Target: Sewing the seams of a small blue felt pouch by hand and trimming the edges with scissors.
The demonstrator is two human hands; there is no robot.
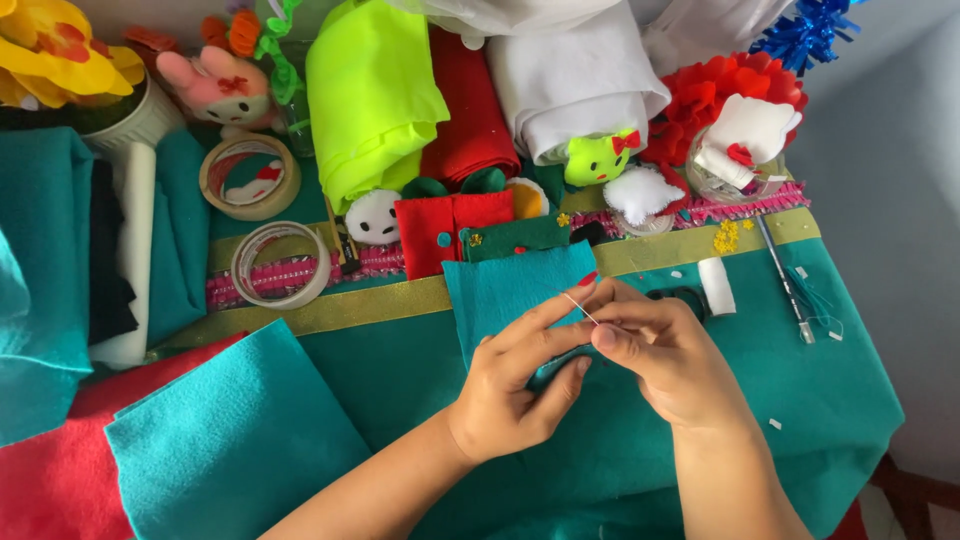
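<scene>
Above the green-covered surface [800,400], left hand [515,385] fingers clamp a soft, floppy teal felt piece [500,295] near its lower edge; right hand [665,360] fingers pinch a thin needle [580,308], light and easily dropped.

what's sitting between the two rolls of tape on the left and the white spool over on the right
In the head view, between the tape rolls and the white spool: a white plush head, red felt piece and held teal felt.

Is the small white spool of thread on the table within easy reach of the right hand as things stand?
Probably yes: the white spool lies just beyond the right hand with bare teal cloth between, but that hand pinches a needle.
</scene>
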